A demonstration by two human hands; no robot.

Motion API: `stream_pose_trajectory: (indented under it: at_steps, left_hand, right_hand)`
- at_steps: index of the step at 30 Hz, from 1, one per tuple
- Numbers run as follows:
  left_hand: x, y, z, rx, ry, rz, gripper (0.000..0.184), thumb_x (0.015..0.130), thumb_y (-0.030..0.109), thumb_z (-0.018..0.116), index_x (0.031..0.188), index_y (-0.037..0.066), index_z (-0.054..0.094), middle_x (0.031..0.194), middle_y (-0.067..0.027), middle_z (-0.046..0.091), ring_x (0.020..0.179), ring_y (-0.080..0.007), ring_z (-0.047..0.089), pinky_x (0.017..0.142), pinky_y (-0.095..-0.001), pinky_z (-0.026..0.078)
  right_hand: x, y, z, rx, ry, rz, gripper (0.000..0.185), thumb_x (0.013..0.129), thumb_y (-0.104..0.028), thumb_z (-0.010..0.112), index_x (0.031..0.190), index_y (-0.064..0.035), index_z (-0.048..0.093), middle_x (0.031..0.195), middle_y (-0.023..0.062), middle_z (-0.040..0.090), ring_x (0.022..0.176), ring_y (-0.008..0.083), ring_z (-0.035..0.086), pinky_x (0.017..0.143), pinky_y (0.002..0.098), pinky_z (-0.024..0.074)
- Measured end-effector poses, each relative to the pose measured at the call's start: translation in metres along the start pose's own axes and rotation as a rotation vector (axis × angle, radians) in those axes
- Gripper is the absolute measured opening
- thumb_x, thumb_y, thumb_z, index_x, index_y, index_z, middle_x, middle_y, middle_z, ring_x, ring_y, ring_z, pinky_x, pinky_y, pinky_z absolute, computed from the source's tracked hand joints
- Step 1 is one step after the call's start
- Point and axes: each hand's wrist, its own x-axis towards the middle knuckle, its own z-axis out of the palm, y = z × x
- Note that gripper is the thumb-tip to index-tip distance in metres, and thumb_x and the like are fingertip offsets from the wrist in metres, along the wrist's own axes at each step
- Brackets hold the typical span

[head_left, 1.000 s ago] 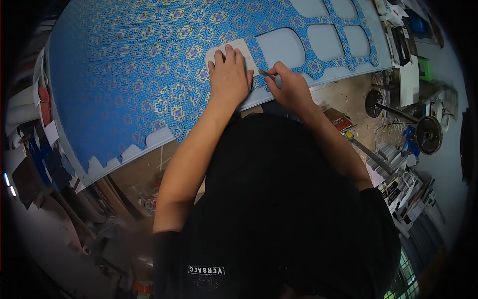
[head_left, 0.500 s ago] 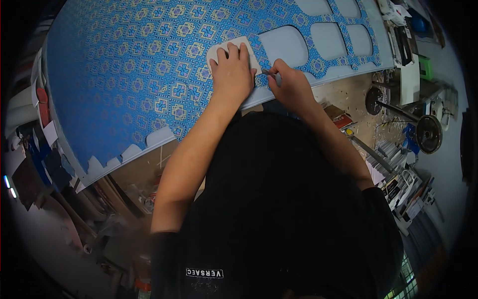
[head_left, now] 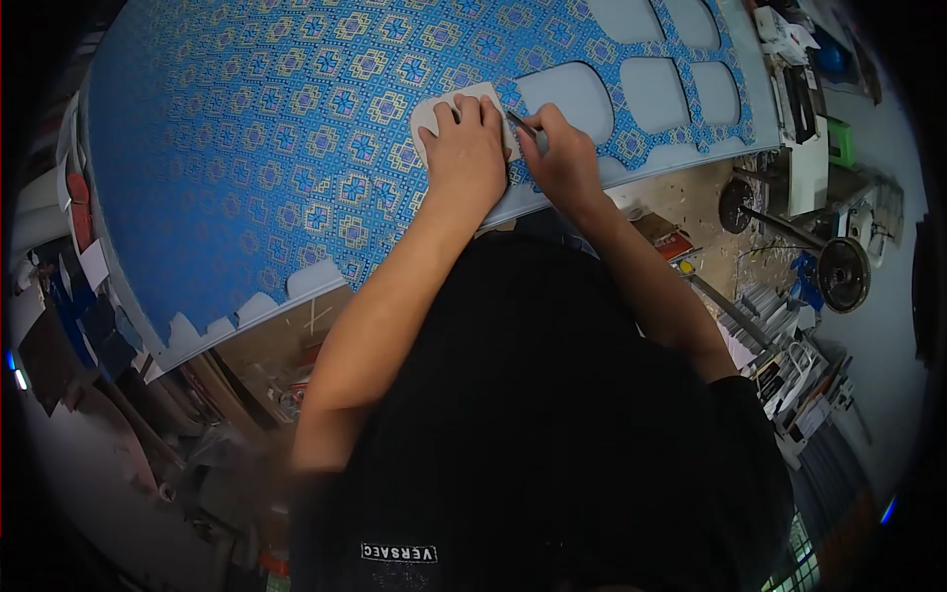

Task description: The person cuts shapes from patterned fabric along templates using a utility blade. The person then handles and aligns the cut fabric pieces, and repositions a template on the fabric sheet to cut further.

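A blue patterned sheet of fabric or leather point(head_left: 286, 148) is spread over a large pale board point(head_left: 501, 210). My left hand point(head_left: 468, 148) lies on a cream template point(head_left: 430, 107) with a rounded corner, its fingers spread and pressing it flat onto the sheet. Close by on the right, my right hand point(head_left: 564, 156) is closed around a slim pointed tool point(head_left: 523, 125). Its dark tip meets the sheet along the template's right edge. Whether it is a knife or a pen I cannot tell. Just beyond lies a rounded cut-out point(head_left: 567, 97) showing the pale board.
More cut-outs point(head_left: 653, 94) fill the sheet's right end. Scalloped cuts point(head_left: 316, 280) run along the near-left edge. A metal stand with round plates point(head_left: 844, 274) stands on the floor at right, near stacked papers point(head_left: 760, 326). A green item point(head_left: 840, 143) sits behind.
My right hand has moved away from the sheet's near edge, bringing the tool's tip farther up the template's right side. My left hand stays on the template.
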Motion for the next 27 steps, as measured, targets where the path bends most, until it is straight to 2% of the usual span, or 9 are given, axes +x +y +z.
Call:
stream_pose_trajectory:
  at_steps: [2, 5, 16, 22, 25, 27]
  left_hand:
    - [0.002, 0.0, 0.0, -0.026, -0.038, 0.004, 0.061, 0.094, 0.024, 0.063, 0.147, -0.002, 0.047, 0.145, -0.0235, 0.047, 0.129, -0.0444, 0.044, 0.099, -0.0677, 0.046]
    - [0.002, 0.0, 0.0, -0.017, -0.016, 0.013, 0.058, 0.092, 0.019, 0.06, 0.145, -0.003, 0.048, 0.145, -0.0237, 0.048, 0.128, -0.0444, 0.045, 0.097, -0.068, 0.047]
    - [0.001, -0.001, 0.004, 0.039, 0.036, 0.041, 0.058, 0.091, 0.018, 0.062, 0.144, -0.003, 0.05, 0.143, -0.0242, 0.048, 0.127, -0.0466, 0.047, 0.095, -0.0687, 0.049]
    - [-0.002, -0.001, 0.005, 0.022, 0.059, 0.021, 0.058, 0.09, 0.019, 0.062, 0.143, -0.002, 0.05, 0.144, -0.0246, 0.048, 0.128, -0.0469, 0.047, 0.096, -0.0682, 0.049]
    - [-0.003, 0.003, 0.01, 0.006, 0.098, -0.018, 0.056, 0.091, 0.019, 0.061, 0.143, 0.0, 0.052, 0.145, -0.0242, 0.048, 0.128, -0.0471, 0.047, 0.097, -0.0676, 0.047]
    - [-0.001, 0.006, 0.013, 0.001, 0.134, -0.076, 0.054, 0.092, 0.018, 0.061, 0.143, 0.002, 0.053, 0.146, -0.024, 0.048, 0.129, -0.0471, 0.047, 0.098, -0.067, 0.046]
  right_hand:
    - [0.019, 0.001, 0.006, -0.033, 0.026, -0.026, 0.017, 0.091, -0.011, 0.074, 0.099, -0.0041, 0.061, 0.083, 0.0171, 0.072, 0.077, 0.0388, 0.072, 0.062, 0.0423, 0.0548]
    - [0.037, -0.001, 0.011, -0.006, 0.057, -0.069, 0.018, 0.09, -0.012, 0.075, 0.098, -0.0045, 0.061, 0.083, 0.0173, 0.072, 0.076, 0.0399, 0.071, 0.062, 0.043, 0.055]
    - [0.042, -0.001, 0.022, -0.005, 0.105, -0.017, 0.019, 0.089, -0.012, 0.075, 0.096, -0.0035, 0.061, 0.088, 0.0167, 0.073, 0.079, 0.0397, 0.072, 0.064, 0.0433, 0.0553]
    - [0.044, 0.0, 0.016, -0.002, 0.053, -0.011, 0.017, 0.09, -0.014, 0.075, 0.097, -0.0039, 0.063, 0.088, 0.0162, 0.073, 0.08, 0.0399, 0.072, 0.065, 0.0431, 0.0555]
    - [0.049, 0.01, 0.013, -0.014, 0.04, -0.138, 0.018, 0.092, -0.017, 0.073, 0.1, -0.0051, 0.061, 0.082, 0.0167, 0.072, 0.073, 0.0389, 0.071, 0.061, 0.0441, 0.0543]
    - [0.057, 0.018, 0.005, 0.007, -0.038, -0.172, 0.018, 0.092, -0.016, 0.073, 0.1, -0.0052, 0.061, 0.083, 0.0164, 0.072, 0.074, 0.0385, 0.07, 0.062, 0.0439, 0.0544]
